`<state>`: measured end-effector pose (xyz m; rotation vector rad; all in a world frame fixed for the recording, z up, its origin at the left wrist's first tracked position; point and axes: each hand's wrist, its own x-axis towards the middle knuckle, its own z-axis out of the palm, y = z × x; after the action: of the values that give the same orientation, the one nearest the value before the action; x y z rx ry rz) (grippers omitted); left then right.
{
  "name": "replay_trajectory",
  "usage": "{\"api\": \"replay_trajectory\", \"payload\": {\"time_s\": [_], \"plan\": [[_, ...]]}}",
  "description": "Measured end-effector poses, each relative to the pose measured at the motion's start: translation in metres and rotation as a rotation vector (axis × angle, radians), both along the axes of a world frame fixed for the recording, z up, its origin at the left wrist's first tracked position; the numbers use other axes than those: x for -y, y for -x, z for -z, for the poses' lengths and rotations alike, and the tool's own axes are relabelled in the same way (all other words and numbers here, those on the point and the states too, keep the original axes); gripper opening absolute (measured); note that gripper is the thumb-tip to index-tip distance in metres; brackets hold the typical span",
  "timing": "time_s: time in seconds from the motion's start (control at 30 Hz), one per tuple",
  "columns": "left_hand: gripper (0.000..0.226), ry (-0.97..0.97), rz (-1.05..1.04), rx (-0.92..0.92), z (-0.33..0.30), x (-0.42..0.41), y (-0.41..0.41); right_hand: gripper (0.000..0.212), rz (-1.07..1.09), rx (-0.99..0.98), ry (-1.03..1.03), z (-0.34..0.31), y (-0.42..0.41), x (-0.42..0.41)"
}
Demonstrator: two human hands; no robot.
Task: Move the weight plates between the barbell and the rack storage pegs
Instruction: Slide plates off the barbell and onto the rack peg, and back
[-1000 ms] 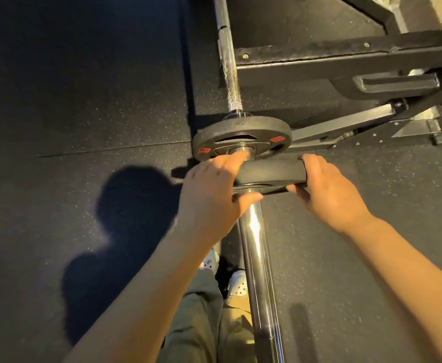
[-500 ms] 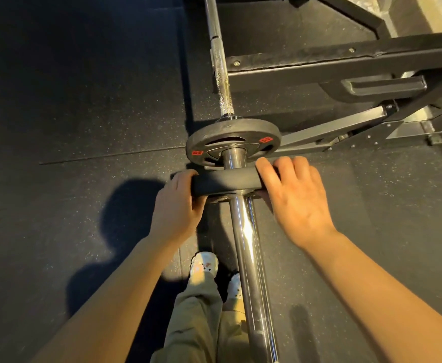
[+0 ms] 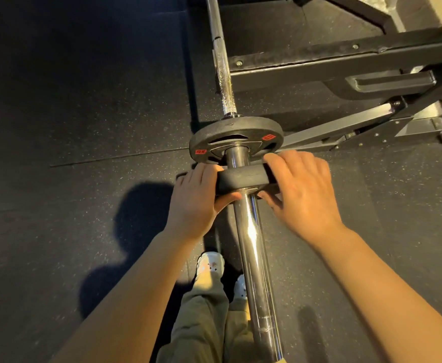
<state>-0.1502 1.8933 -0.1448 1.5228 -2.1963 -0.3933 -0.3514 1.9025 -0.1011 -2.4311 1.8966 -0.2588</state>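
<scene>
Small plate is slid nearer the big plate on the sleeve; gripped at both edges by left hand and right hand fingers.

Both forearms are bare to the frame edge, with no sleeves, watch or rings visible on the left hand or the right hand. Below them show loose olive-green fabric trousers and a pair of white shoes dotted with small dark and coloured decorations.
</scene>
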Motion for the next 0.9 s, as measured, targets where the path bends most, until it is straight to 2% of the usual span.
{"api": "replay_trajectory", "payload": {"time_s": [0.1, 0.17, 0.27, 0.4, 0.53, 0.63, 0.73, 0.83, 0.9], "plan": [[0.066, -0.007, -0.005, -0.015, 0.001, -0.003, -0.01, 0.071, 0.143, -0.013, -0.159, 0.014, 0.02, 0.003], [0.069, -0.067, -0.015, -0.035, 0.004, -0.003, -0.016, 0.06, 0.195, -0.005, -0.235, 0.025, 0.028, 0.004], [0.065, -0.165, -0.028, -0.069, 0.011, -0.002, -0.02, 0.044, 0.181, 0.015, -0.173, 0.034, 0.031, 0.005], [0.056, -0.215, -0.057, -0.082, 0.01, -0.003, -0.023, 0.037, 0.188, -0.018, -0.08, 0.036, 0.025, 0.004], [0.069, -0.115, -0.007, -0.068, -0.017, 0.007, -0.001, 0.041, 0.24, -0.027, -0.062, 0.035, 0.022, 0.0], [0.057, -0.094, -0.086, -0.048, -0.031, 0.023, 0.038, 0.048, 0.25, 0.002, -0.188, 0.031, 0.019, -0.002], [0.047, 0.035, -0.172, -0.098, -0.019, 0.026, 0.054, 0.059, 0.192, 0.099, -0.364, 0.017, 0.028, 0.002], [0.037, 0.143, -0.177, -0.191, -0.009, 0.025, 0.049, 0.059, 0.121, 0.331, -0.58, -0.001, 0.047, 0.012], [0.037, 0.143, -0.184, -0.216, -0.008, 0.025, 0.046, 0.063, 0.227, 0.519, -0.585, 0.003, 0.048, 0.02]]}}
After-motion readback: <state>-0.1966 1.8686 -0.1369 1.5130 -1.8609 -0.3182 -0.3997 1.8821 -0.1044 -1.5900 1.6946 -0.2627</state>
